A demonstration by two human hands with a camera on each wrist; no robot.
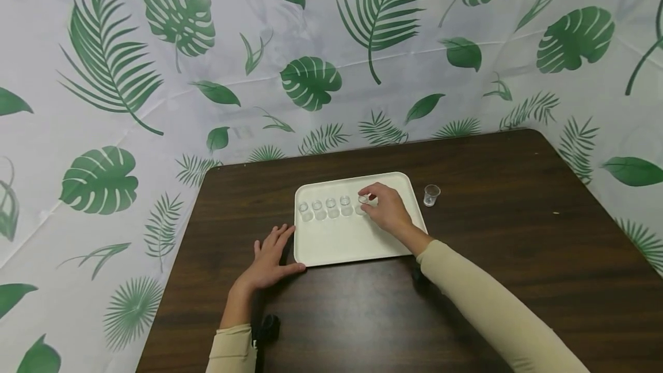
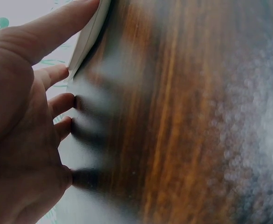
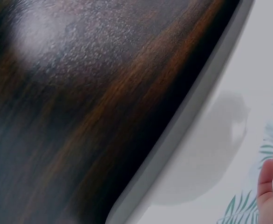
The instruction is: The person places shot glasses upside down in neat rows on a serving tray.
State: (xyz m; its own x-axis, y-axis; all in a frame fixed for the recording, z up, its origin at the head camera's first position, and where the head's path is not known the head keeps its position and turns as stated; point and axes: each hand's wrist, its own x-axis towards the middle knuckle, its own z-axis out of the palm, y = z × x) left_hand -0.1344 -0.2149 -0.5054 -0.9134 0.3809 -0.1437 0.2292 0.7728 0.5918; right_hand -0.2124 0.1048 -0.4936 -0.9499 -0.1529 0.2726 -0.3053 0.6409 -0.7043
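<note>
A cream tray (image 1: 342, 246) lies on the dark wood table, with several small clear cups (image 1: 331, 208) in a row across its far half. At the right end of that row, my right hand (image 1: 385, 209) pinches another clear cup (image 1: 363, 199) between thumb and fingers. In the right wrist view only some fingers (image 3: 271, 179) show at the right edge, and the cup is out of sight. Beside the tray's near left corner rests my left hand (image 1: 266, 261), fingers spread. Its thumb (image 2: 66, 25) lies along the tray rim (image 2: 92, 35).
One more clear cup (image 1: 431, 195) stands on the table (image 1: 518, 217) just right of the tray. A cloth printed with green leaves (image 1: 311, 82) hangs behind the table. Dark wrist gear (image 1: 269, 327) sits by the left sleeve.
</note>
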